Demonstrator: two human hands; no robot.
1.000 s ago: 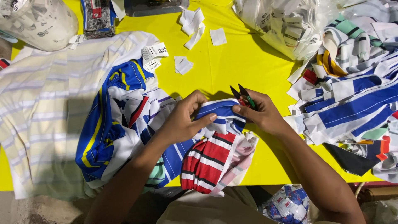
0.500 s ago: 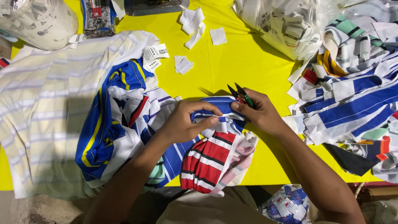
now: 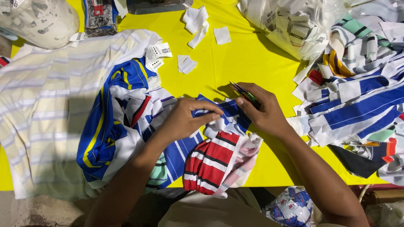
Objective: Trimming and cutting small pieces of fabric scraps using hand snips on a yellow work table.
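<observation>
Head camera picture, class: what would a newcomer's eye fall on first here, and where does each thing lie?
The bright yellow table stands out first, strewn with striped clothes. At its middle, the left hand pinches a blue-striped cloth while the right hand holds small snips just above it. A heap of cut strips lies at the right, and white tags lie at the top.

Garment pile at table centre, hands upon it.
Left hand [image 3: 182, 120] rests on the garment pile [image 3: 168, 138]; right hand [image 3: 263, 111] at its 3 o'clock holds snips [image 3: 244, 93]. Cut labels [image 3: 198, 19] at 12, fabric heap [image 3: 357, 96] at 3, flat shirt [image 3: 46, 109] at 9.
</observation>
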